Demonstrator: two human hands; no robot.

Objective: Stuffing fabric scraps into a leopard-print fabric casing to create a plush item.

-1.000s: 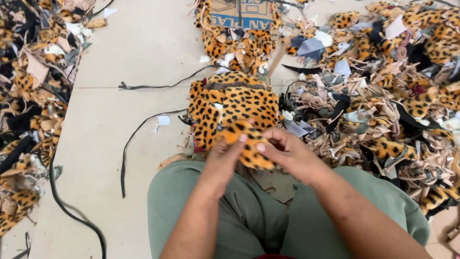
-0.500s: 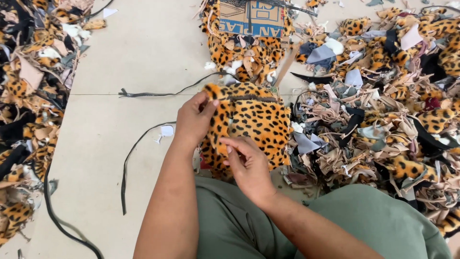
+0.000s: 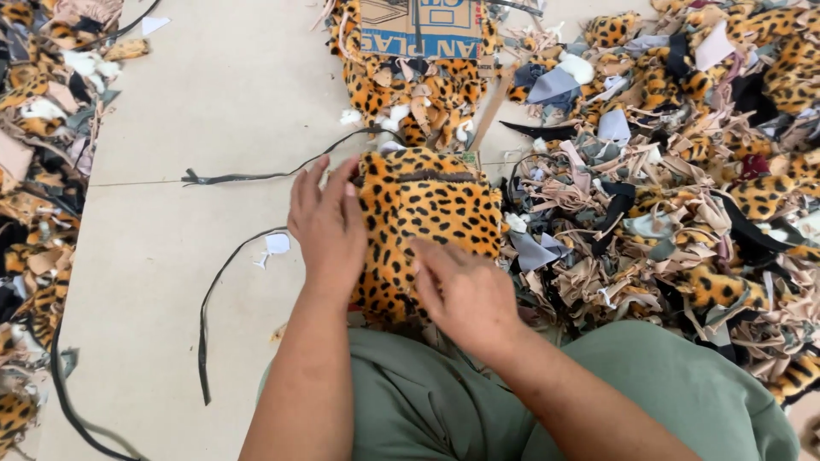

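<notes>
A stack of leopard-print plush fabric pieces [image 3: 431, 213] lies on the pale floor just beyond my knees. My left hand [image 3: 327, 226] rests flat on the stack's left edge, fingers spread. Flat on the near part of the stack lies my right hand [image 3: 461, 290], fingers together and pointing up-left. Neither hand grips anything. My legs in green trousers [image 3: 427, 401] fill the bottom of the view.
A big heap of fabric offcuts [image 3: 683, 179], leopard, tan, grey and black, spreads to the right. More scraps [image 3: 38, 171] line the left edge. A cardboard box [image 3: 418, 26] stands at the top among leopard pieces. Black strips [image 3: 209, 290] lie on the floor [image 3: 196, 94] at left.
A second ago both hands held a small leopard piece above my lap. They laid it on the stack, and now both hands press flat on it.
</notes>
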